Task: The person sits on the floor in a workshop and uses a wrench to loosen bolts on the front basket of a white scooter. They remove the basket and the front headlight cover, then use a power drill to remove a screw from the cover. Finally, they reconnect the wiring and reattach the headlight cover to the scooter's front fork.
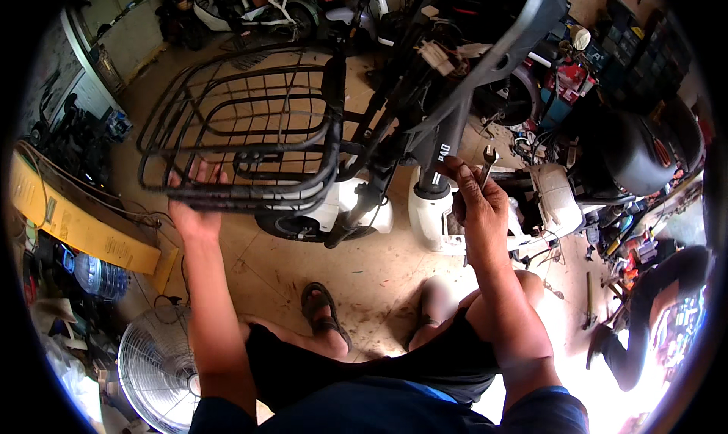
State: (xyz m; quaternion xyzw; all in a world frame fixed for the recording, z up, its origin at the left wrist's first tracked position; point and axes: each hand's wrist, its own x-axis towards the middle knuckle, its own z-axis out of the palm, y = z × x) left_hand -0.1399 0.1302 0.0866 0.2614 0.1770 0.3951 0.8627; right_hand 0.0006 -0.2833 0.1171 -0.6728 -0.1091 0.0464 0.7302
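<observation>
A black wire basket (250,108) is attached to the dark front frame (364,191) of a two-wheeled vehicle. My left hand (196,206) is at the basket's lower left corner, palm up, its loosely bent, separated fingers behind the wires; whether it bears any weight I cannot tell. My right hand (478,206) grips a metal open-ended wrench (489,161), jaw upward, beside a black tube (444,142) right of the basket. White body parts (421,214) sit below and behind both hands.
A round fan (144,358) stands at lower left beside yellow board (83,229) and a water jug (102,278). Parked scooters (277,13) line the back. A black seat (622,142), tools and clutter crowd the right. My sandalled feet (322,316) rest on the tiled floor.
</observation>
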